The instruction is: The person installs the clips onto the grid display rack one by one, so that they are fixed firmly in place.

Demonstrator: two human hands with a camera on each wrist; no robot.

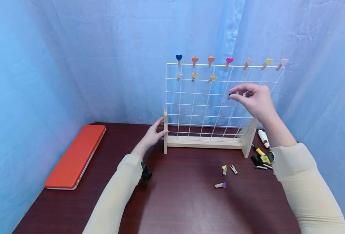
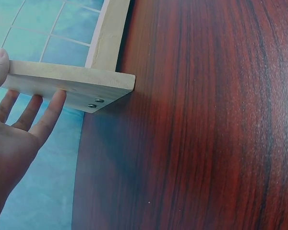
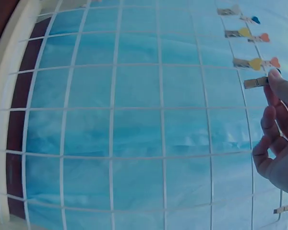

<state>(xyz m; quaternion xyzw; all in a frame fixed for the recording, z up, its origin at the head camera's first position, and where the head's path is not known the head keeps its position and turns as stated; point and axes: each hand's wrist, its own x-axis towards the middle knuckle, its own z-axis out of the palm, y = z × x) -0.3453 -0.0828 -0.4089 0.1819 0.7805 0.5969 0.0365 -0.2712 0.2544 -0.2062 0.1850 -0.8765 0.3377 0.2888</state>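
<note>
In the head view, my right hand (image 1: 253,99) pinches a small wooden clothespin (image 3: 256,83) with a dark top, mostly covered by thumb and finger. It is raised in front of a white wire grid (image 1: 190,104), just right of the second row of clips. The clothespin's bare wooden end points toward the grid in the right wrist view. My left hand (image 1: 153,135) holds the left wooden side panel (image 2: 72,81) of the grid's stand, thumb at its front edge and fingertips against its outer face. Heart-topped clothespins, such as a pink one (image 1: 229,60), line the top wire; three sit below.
On the table ahead of the stand lie a yellow-heart clothespin (image 1: 224,170), a plain clothespin (image 1: 233,169) and a purple-heart clothespin (image 1: 220,185). A white glue gun (image 1: 263,138) and a yellow-handled tool (image 1: 260,151) lie at right. An orange case (image 1: 76,156) lies at left.
</note>
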